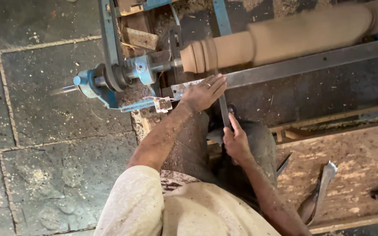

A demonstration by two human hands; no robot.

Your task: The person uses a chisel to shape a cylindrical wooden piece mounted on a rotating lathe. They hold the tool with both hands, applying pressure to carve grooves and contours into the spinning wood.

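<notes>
**Chisel square to the spindle**

My left hand (204,92) lies flat over the chisel (223,107) on the rest (294,65); my right hand (235,142) clenches its handle nearer me. The spindle (285,37) runs crosswise, just beyond my left fingers (217,83), the chisel pointing straight at it.

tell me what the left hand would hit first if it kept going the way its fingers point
Probably the round turned wooden workpiece on the lathe: the left hand rests on the long grey metal tool rest, fingers pointing up-right toward it; depth is unclear.
</notes>
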